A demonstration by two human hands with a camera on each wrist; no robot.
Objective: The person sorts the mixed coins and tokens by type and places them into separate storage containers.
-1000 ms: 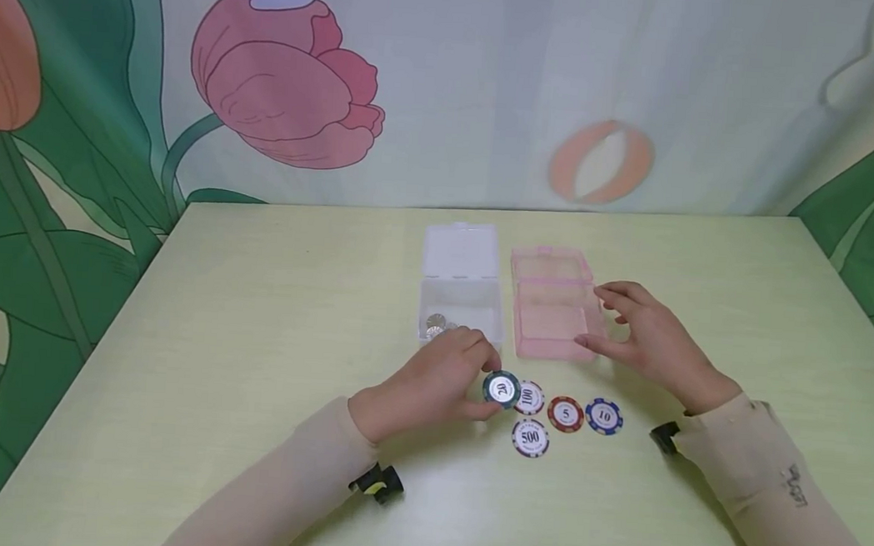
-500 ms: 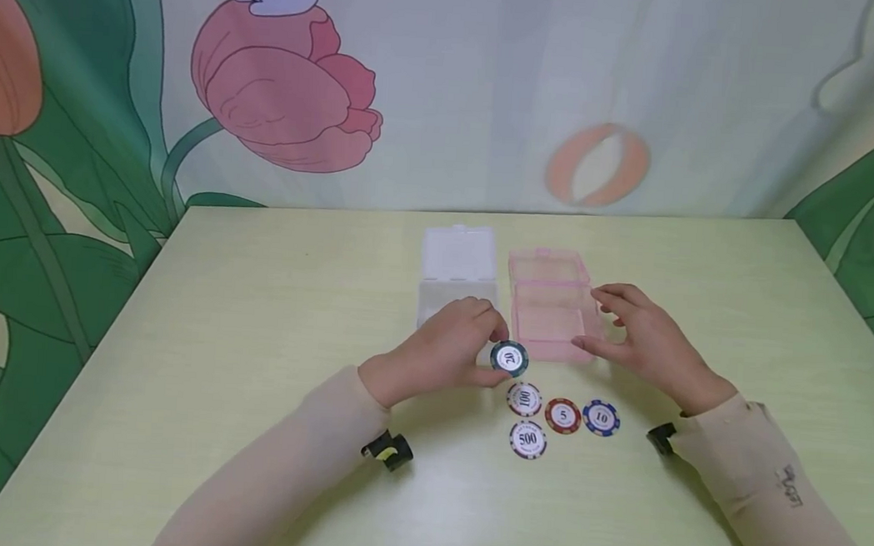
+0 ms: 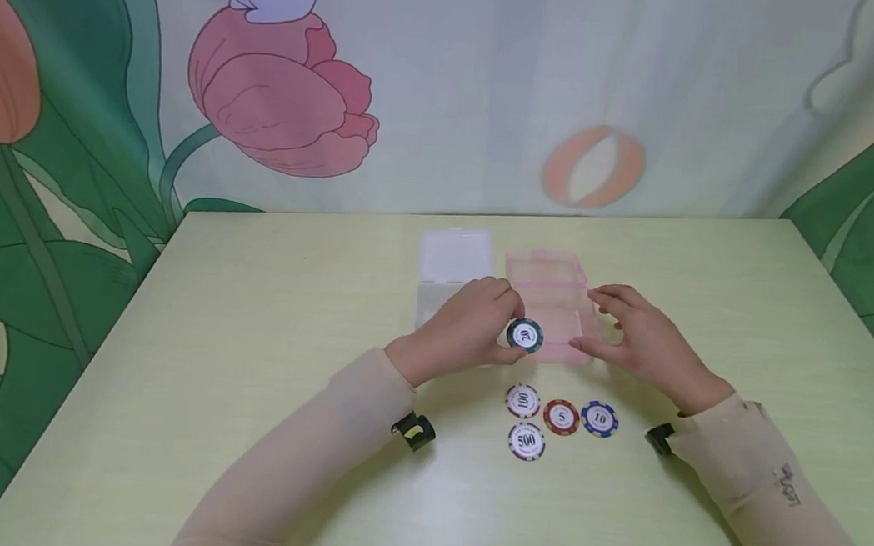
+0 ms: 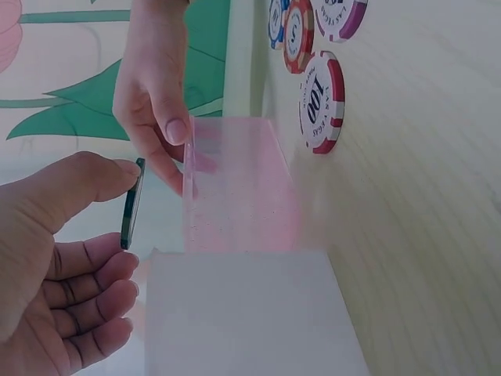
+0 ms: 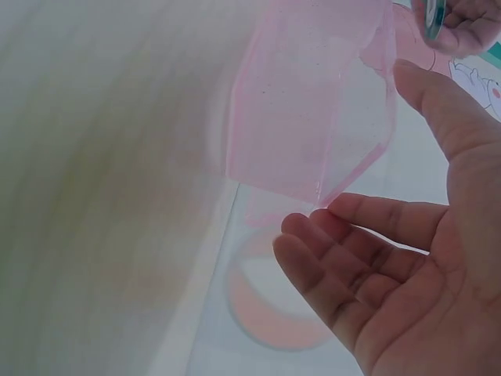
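Note:
My left hand (image 3: 464, 325) pinches a green poker chip marked 20 (image 3: 525, 335) between thumb and fingers, above the near left part of an open pink plastic box (image 3: 545, 352). In the left wrist view the green chip (image 4: 133, 205) is seen edge-on. My right hand (image 3: 646, 344) holds the pink box (image 5: 290, 117) at its right side, the thumb at the rim and a fingertip at a corner. Just nearer lie chips on the table: a 100 (image 3: 523, 401), a red 5 (image 3: 561, 417), a blue 10 (image 3: 599, 418) and a 500 (image 3: 527, 441).
Left of the pink box stands a white plastic box (image 3: 455, 256) with its lid raised; my left hand hides much of its base. The pale table (image 3: 291, 322) ends at the back against a curtain (image 3: 455, 99) printed with flowers.
The left hand has lifted the green chip from beside the 100 chip and carried it forward and right, over the pink box's near edge. The right hand stays at the pink box.

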